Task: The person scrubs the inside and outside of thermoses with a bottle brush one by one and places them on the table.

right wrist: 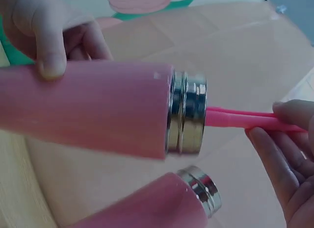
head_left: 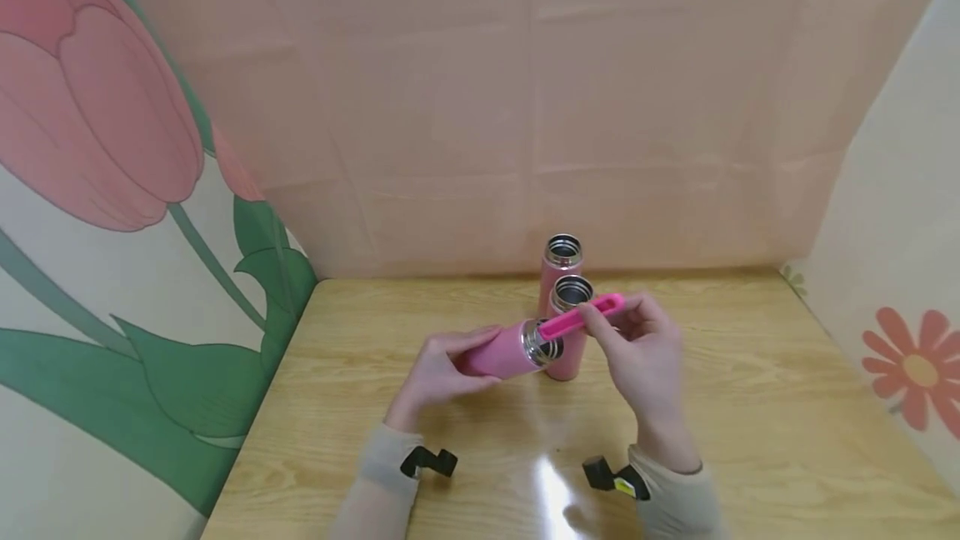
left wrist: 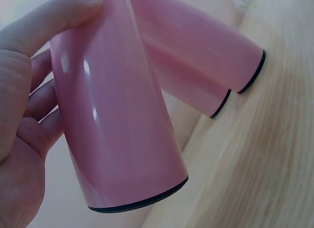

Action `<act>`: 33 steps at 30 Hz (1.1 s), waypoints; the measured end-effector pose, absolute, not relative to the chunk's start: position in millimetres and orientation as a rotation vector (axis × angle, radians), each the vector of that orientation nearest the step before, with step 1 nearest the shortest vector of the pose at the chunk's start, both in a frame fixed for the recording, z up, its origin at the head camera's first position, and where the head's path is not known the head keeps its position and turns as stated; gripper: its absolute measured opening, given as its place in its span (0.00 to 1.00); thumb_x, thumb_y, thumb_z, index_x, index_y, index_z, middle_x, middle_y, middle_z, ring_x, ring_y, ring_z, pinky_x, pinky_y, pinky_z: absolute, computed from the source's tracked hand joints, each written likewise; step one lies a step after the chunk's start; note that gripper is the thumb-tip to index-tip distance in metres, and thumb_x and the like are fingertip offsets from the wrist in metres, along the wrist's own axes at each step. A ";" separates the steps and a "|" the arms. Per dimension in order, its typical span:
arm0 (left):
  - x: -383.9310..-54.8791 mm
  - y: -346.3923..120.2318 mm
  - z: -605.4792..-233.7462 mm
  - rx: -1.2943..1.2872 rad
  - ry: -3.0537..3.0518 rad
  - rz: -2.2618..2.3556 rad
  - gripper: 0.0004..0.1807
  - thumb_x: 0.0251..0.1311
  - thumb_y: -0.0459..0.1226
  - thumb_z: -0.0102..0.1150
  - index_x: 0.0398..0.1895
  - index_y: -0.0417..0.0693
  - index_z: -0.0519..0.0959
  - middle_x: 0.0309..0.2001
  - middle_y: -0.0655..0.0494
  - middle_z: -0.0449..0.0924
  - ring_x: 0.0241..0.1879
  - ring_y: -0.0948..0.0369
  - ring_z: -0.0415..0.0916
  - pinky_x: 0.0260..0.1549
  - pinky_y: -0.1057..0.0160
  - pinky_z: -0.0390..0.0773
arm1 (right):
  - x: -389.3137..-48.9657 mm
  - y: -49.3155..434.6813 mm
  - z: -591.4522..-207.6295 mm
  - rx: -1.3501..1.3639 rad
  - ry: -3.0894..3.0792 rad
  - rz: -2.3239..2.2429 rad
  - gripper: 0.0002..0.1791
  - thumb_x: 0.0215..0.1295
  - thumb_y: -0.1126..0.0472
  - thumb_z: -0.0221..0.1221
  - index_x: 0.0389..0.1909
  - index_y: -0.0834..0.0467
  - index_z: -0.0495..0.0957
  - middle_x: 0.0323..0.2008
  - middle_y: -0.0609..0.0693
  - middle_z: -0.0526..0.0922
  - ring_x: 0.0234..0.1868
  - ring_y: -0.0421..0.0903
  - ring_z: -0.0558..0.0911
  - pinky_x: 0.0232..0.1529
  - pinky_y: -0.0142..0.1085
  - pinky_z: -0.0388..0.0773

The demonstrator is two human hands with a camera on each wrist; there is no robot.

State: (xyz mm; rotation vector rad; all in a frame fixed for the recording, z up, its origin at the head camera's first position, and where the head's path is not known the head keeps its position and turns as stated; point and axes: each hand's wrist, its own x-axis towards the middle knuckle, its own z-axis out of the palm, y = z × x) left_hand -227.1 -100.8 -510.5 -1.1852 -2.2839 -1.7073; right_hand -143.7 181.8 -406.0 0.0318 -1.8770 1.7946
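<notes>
My left hand [head_left: 442, 367] grips a pink steel-necked vacuum bottle [head_left: 501, 353] round its body, raised and tilted with its uncapped mouth toward the right. In the left wrist view, the bottle's dark-rimmed base [left wrist: 140, 189] hangs off the table. Thumb and fingers of my right hand [head_left: 647, 361] pinch a bright pink handle [head_left: 582, 317] with a long slot at its outer end. The handle's other end runs into the bottle's mouth, where the rest is hidden. In the right wrist view, the handle [right wrist: 235, 119] enters the steel neck [right wrist: 189, 115].
Two more uncapped pink bottles stand upright behind the held one, the nearer bottle [head_left: 573, 348] in front of the farther bottle [head_left: 551, 280]. They stand on a wood-grain table [head_left: 337, 440]. A plain peach sheet [head_left: 450, 107] rises at the table's back edge, with flower-printed panels at both sides.
</notes>
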 end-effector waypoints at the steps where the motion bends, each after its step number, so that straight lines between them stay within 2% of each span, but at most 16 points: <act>1: -226.7 -99.4 -510.7 -1.197 -2.278 -1.710 0.38 0.51 0.31 0.85 0.68 0.45 0.83 0.66 0.53 0.82 0.67 0.51 0.79 0.68 0.52 0.76 | -144.7 180.3 -407.7 0.056 -1.891 1.765 0.11 0.63 0.71 0.74 0.38 0.68 0.80 0.35 0.51 0.90 0.31 0.44 0.87 0.31 0.28 0.85; 6: -224.6 -98.3 -512.8 -1.116 -2.310 -1.751 0.37 0.51 0.31 0.85 0.68 0.46 0.83 0.66 0.53 0.82 0.67 0.51 0.79 0.68 0.49 0.76 | -146.6 179.9 -412.1 0.195 -1.929 1.662 0.10 0.62 0.75 0.74 0.39 0.65 0.83 0.36 0.50 0.91 0.29 0.45 0.85 0.28 0.27 0.80; 13: -224.4 -101.0 -513.7 -1.000 -2.375 -1.837 0.36 0.54 0.37 0.85 0.69 0.55 0.83 0.67 0.58 0.82 0.66 0.53 0.80 0.65 0.43 0.78 | -149.7 185.4 -412.1 0.239 -1.943 1.711 0.09 0.69 0.75 0.68 0.48 0.67 0.83 0.40 0.51 0.90 0.38 0.45 0.89 0.43 0.34 0.89; 19: -225.7 -102.3 -513.6 -0.971 -2.389 -1.850 0.37 0.54 0.40 0.85 0.70 0.57 0.83 0.67 0.61 0.82 0.66 0.54 0.80 0.65 0.42 0.78 | -151.4 192.1 -411.1 0.230 -1.826 1.786 0.10 0.71 0.76 0.65 0.50 0.74 0.81 0.42 0.52 0.90 0.40 0.45 0.89 0.45 0.35 0.88; 22: -226.6 -103.3 -513.6 -0.956 -2.402 -1.836 0.36 0.54 0.41 0.85 0.69 0.60 0.83 0.66 0.63 0.82 0.66 0.56 0.79 0.66 0.43 0.77 | -151.9 197.0 -410.0 0.258 -1.705 1.846 0.10 0.71 0.78 0.63 0.50 0.78 0.79 0.43 0.58 0.90 0.41 0.46 0.90 0.46 0.36 0.88; 26: -227.4 -105.2 -513.9 -0.961 -2.418 -1.827 0.36 0.54 0.40 0.85 0.69 0.62 0.83 0.66 0.64 0.82 0.67 0.57 0.79 0.67 0.44 0.77 | -150.2 204.0 -407.6 0.245 -1.603 1.856 0.11 0.71 0.77 0.63 0.51 0.78 0.80 0.44 0.67 0.89 0.42 0.48 0.91 0.47 0.39 0.88; 29: -228.0 -106.7 -514.7 -0.975 -2.423 -1.828 0.37 0.54 0.39 0.85 0.69 0.62 0.83 0.66 0.64 0.82 0.67 0.57 0.79 0.66 0.44 0.77 | -148.1 208.8 -406.0 0.212 -1.561 1.844 0.11 0.71 0.76 0.64 0.51 0.77 0.81 0.44 0.67 0.89 0.43 0.49 0.91 0.47 0.40 0.88; 33: -229.0 -107.9 -515.4 -1.012 -2.403 -1.817 0.37 0.52 0.36 0.86 0.69 0.57 0.84 0.66 0.60 0.83 0.66 0.54 0.80 0.65 0.44 0.78 | -147.4 214.3 -404.4 0.229 -1.469 1.875 0.13 0.71 0.77 0.63 0.51 0.82 0.78 0.42 0.65 0.90 0.42 0.50 0.91 0.46 0.40 0.88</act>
